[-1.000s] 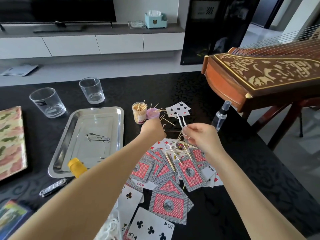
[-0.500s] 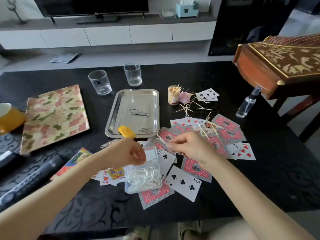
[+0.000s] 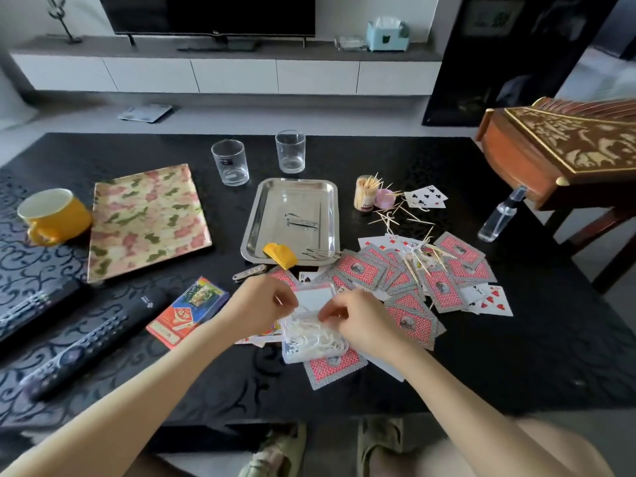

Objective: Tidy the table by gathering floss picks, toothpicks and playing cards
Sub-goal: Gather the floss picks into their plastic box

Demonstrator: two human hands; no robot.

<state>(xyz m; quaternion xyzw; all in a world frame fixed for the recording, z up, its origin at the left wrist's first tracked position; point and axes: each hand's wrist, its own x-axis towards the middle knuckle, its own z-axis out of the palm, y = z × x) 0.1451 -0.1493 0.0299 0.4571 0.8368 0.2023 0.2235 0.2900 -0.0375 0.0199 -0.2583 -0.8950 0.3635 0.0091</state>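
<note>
Near the tabletop's [image 3: 516, 356] front edge, both hands meet over a clear box of floss picks [image 3: 311, 335]: the left hand [image 3: 265, 306] pinches its open lid, the right hand [image 3: 361, 321] curls fingers into the picks. Playing cards [image 3: 406, 280] and loose toothpicks [image 3: 392, 218] lie scattered behind.

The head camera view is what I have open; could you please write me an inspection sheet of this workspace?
Surface: black patterned table, crowded.
Job's things: clear box of floss picks at both hands; playing cards scattered, mostly face down; loose toothpicks beside the toothpick jar; card box.
Clutter: steel tray, two glasses, yellow mug, floral board, two remotes, spray bottle.
Grippers: left hand and right hand at the box; grip unclear.
Cables: nothing seen.
Surroundings: television, tissue box, carved wooden instrument.
</note>
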